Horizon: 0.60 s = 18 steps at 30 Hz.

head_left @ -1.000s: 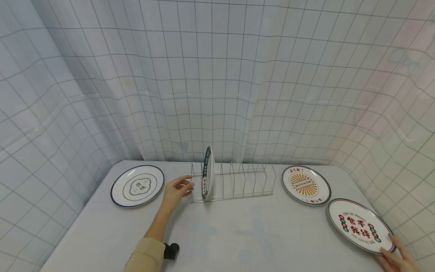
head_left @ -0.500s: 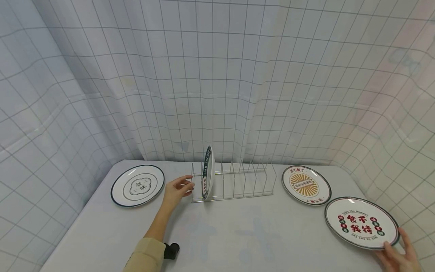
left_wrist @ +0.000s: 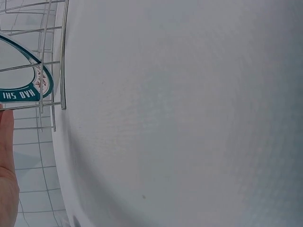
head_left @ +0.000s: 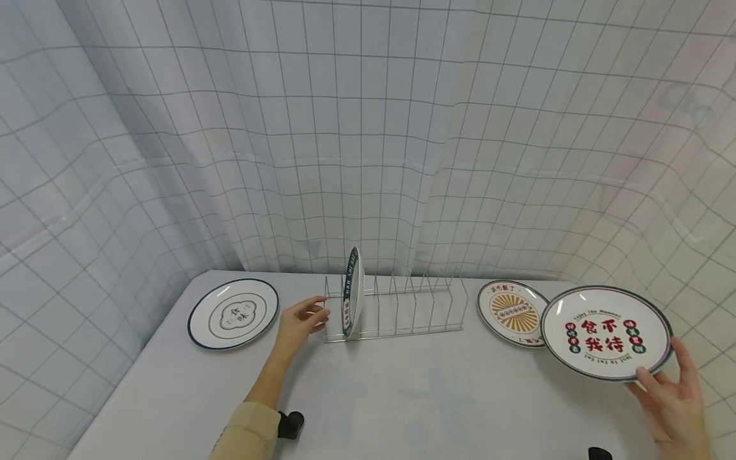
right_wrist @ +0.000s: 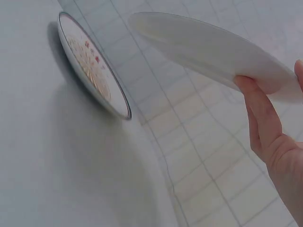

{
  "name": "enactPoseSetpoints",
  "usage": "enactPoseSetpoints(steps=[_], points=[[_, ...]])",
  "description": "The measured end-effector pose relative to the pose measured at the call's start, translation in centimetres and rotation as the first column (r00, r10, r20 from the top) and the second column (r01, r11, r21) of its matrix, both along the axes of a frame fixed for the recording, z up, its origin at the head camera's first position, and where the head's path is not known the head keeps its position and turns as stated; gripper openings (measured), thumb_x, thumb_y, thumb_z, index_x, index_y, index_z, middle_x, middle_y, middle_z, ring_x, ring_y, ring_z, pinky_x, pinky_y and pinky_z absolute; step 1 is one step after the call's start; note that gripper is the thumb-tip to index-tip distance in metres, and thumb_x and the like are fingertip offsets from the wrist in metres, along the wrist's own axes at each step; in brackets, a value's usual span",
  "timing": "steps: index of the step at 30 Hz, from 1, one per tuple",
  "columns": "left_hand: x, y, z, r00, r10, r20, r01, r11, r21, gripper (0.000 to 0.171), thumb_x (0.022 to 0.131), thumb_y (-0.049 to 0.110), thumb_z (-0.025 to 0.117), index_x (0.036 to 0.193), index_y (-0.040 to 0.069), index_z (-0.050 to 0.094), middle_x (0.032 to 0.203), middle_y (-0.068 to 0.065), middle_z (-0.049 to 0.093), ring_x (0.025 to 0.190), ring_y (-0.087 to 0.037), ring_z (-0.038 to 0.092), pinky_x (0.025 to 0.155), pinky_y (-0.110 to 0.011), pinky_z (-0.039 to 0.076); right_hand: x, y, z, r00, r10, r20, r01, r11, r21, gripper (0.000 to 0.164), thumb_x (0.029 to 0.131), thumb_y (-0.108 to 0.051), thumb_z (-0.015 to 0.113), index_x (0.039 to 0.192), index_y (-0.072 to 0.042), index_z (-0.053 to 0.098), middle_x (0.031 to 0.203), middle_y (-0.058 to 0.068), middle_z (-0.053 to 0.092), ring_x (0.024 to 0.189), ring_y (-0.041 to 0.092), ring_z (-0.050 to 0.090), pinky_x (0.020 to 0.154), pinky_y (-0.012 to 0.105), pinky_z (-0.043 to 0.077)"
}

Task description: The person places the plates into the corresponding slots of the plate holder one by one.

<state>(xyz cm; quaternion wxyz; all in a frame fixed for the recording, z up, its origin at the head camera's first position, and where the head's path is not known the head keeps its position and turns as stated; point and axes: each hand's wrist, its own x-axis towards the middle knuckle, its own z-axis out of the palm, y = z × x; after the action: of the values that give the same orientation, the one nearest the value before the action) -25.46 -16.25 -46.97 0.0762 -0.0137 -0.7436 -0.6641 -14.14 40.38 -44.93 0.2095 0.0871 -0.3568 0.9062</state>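
Observation:
In the head view my right hand (head_left: pixel 669 396) grips the near right rim of a white oval plate (head_left: pixel 604 367) with red lettering and a dark edge. That plate hangs above the table, and its pale underside shows in the right wrist view with fingers (right_wrist: pixel 265 113) beneath it. At the left end of a wire dish rack (head_left: pixel 397 333), my left hand (head_left: pixel 296 326) has its fingers at the end wire; whether they grip it is hard to tell. One plate with a green rim band (head_left: pixel 349 294) stands upright in the rack's left part.
A plate with a yellow sunburst (head_left: pixel 512 310) lies right of the rack, partly overlapped in view by the lifted plate. Left of my left hand lies a blue-rimmed white plate (head_left: pixel 213 319). A gridded curtain (head_left: pixel 368 160) encloses the white table (head_left: pixel 402 396) at back and sides.
My right hand has raised the red-lettered plate off the table at the right, moving it away from me and slightly left. The left hand and the rack have stayed in place.

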Motion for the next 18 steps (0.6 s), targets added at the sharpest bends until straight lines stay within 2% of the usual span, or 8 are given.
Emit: enactPoseSetpoints(steps=[3,6,11,15,18], points=[[0.0,0.0,0.0,1.0,0.009,0.003,-0.009,1.0,-0.012,0.035,0.083,0.009,0.067,0.115,-0.003,0.06,0.086,-0.011,0.064,0.073,-0.01,0.064,0.069,-0.029,0.057,-1.3,-2.4,1.6,0.992,0.081,-0.094,-0.081,0.997,0.003,0.074,0.08,0.033,0.032,0.139,-0.011,0.033,0.119,0.014,0.055,0.096,0.027,0.063,0.071,0.037,0.057],[0.0,0.0,0.0,1.0,0.01,0.006,-0.01,1.0,-0.003,0.035,0.082,0.007,0.067,0.115,-0.004,0.06,0.085,-0.012,0.064,0.073,-0.01,0.064,0.069,-0.029,0.057,-2.8,-5.0,2.9,0.983,0.127,-0.132,-0.116,0.989,0.088,0.072,0.081,0.032,0.031,0.14,-0.009,0.03,0.124,0.015,0.05,0.098,0.027,0.061,0.073,0.035,0.057],[0.0,0.0,0.0,1.0,0.002,0.01,-0.002,1.0,-0.001,0.035,0.082,0.006,0.067,0.115,-0.004,0.06,0.086,-0.013,0.063,0.072,-0.01,0.063,0.07,-0.03,0.057,-5.1,-9.4,4.5,0.987,0.141,-0.082,-0.116,0.96,0.257,0.071,0.083,0.028,0.035,0.141,-0.012,0.028,0.124,0.011,0.048,0.099,0.02,0.06,0.074,0.029,0.056],[0.0,0.0,0.0,1.0,0.002,0.008,-0.002,1.0,-0.013,0.034,0.083,0.006,0.067,0.115,-0.003,0.06,0.085,-0.012,0.063,0.072,-0.01,0.063,0.069,-0.029,0.057,-6.7,-12.6,5.2,0.97,0.234,-0.062,-0.204,0.928,0.311,0.07,0.084,0.025,0.038,0.141,-0.014,0.027,0.12,0.011,0.052,0.099,0.018,0.059,0.077,0.026,0.055],[-0.1,0.0,0.0,1.0,0.007,0.005,-0.007,1.0,-0.02,0.034,0.083,0.005,0.066,0.115,-0.003,0.06,0.084,-0.01,0.063,0.072,-0.01,0.063,0.068,-0.028,0.057,-7.8,-14.9,5.5,0.958,0.285,-0.02,-0.259,0.894,0.365,0.071,0.084,0.023,0.04,0.142,-0.017,0.027,0.119,0.01,0.052,0.1,0.016,0.058,0.078,0.025,0.054]])
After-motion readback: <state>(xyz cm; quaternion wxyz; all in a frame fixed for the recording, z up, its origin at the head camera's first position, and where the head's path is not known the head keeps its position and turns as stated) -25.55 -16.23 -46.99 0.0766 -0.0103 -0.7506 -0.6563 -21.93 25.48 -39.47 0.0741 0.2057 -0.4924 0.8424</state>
